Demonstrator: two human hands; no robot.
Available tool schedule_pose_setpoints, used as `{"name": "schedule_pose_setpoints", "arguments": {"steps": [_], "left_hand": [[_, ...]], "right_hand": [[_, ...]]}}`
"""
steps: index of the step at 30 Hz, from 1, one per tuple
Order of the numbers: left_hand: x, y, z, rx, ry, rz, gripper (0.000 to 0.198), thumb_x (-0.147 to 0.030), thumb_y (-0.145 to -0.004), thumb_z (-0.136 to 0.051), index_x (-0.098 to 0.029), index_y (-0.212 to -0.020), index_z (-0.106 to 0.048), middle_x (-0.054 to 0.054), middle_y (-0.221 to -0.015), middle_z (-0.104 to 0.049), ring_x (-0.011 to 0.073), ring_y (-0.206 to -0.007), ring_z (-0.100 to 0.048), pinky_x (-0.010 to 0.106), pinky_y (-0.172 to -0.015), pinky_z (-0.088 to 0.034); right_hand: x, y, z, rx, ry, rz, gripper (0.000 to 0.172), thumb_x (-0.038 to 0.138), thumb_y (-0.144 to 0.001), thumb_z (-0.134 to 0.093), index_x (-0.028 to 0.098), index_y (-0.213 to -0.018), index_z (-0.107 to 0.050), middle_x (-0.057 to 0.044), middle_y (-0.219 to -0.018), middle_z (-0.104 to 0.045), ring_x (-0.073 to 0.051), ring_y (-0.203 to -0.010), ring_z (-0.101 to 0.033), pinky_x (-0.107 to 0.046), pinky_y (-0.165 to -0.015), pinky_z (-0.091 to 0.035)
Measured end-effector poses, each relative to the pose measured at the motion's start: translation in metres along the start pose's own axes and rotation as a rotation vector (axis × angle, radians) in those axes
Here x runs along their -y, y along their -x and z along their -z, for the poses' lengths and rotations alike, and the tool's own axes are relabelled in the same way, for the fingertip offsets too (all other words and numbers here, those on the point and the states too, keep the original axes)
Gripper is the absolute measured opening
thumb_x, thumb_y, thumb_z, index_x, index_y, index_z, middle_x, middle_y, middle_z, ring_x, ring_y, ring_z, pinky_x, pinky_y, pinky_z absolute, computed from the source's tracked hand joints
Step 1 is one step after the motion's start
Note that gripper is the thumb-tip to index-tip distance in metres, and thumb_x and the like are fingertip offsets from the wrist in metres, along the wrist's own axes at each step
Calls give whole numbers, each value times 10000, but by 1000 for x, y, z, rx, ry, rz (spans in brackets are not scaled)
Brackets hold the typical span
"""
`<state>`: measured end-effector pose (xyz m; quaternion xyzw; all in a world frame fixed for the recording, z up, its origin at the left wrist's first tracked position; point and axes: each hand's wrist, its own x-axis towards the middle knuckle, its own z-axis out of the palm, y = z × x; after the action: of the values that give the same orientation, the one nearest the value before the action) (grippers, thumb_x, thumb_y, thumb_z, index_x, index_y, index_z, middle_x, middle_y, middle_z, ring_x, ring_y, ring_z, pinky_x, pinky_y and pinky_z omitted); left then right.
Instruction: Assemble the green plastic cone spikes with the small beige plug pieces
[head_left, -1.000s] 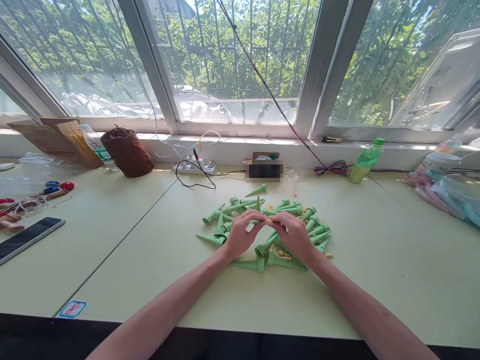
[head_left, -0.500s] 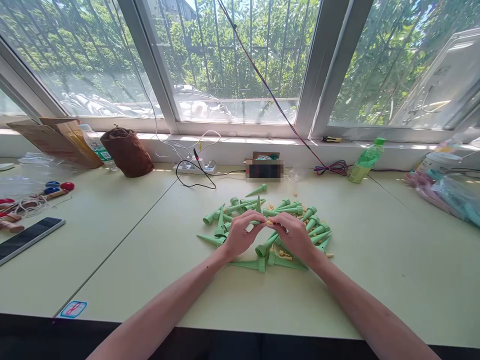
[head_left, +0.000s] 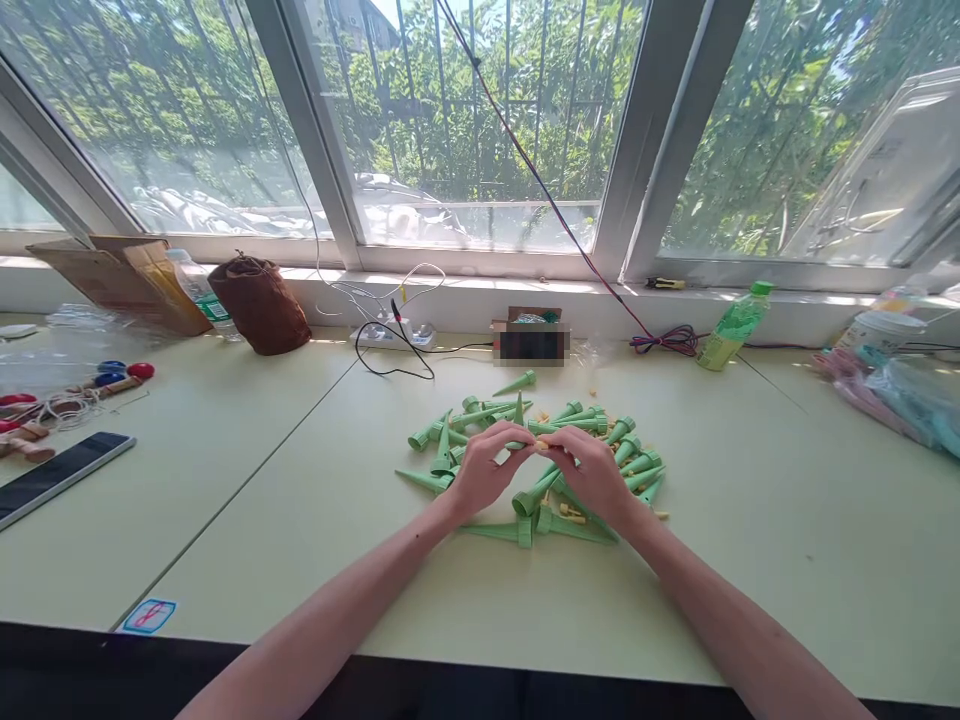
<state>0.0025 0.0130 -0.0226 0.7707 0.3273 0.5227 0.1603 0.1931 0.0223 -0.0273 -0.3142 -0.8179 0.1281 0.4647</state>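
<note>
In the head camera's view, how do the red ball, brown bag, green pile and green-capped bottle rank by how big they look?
Largest to smallest:
1. Green pile, though hands partly cover it
2. Brown bag
3. Green-capped bottle
4. Red ball

Brown pouch [head_left: 261, 308] beside a clear bottle [head_left: 213, 306] and cardboard box [head_left: 101, 280], smartphone [head_left: 64, 480] flat on the pale worktop [head_left: 247, 560], power strip [head_left: 424, 338] with cables [head_left: 382, 373], green-capped bottle [head_left: 731, 332] near bundled wires [head_left: 667, 341], trees [head_left: 570, 165] beyond windows [head_left: 325, 150]
</note>
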Motion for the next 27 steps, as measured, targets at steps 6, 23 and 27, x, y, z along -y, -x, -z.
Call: {"name": "schedule_pose_setpoints", "arguments": {"steps": [6,23,27], "left_hand": [[0,1,-1,10,-6,-35,76,-177,-919,-612,-195,-928,-686,62,-921,-720,153,-824,-685,251,-673,-554],[-1,3,-5,16,-76,-18,102,-188,-942,-560,-184,-893,-649,58,-898,-687,137,-801,-649,217,-607,-524],[-1,2,-6,-21,-70,76,126,-217,-958,-534,-185,-902,-643,52,-889,-665,128,-775,-630,199,-562,-505]], "right_hand": [[0,-1,1,27,-25,-37,119,247,-977,-553,206,-929,-654,-33,-816,-672,-166,-736,-611,-266,-656,-465],[-2,1,0,123,66,-100,160,282,-977,-552,204,-872,-645,-40,-810,-667,-182,-742,-606,-280,-670,-443],[-1,1,-1,99,84,-108,82,254,-957,-578,211,-993,-638,-47,-894,-676,-189,-772,-627,-292,-704,-469]]}}
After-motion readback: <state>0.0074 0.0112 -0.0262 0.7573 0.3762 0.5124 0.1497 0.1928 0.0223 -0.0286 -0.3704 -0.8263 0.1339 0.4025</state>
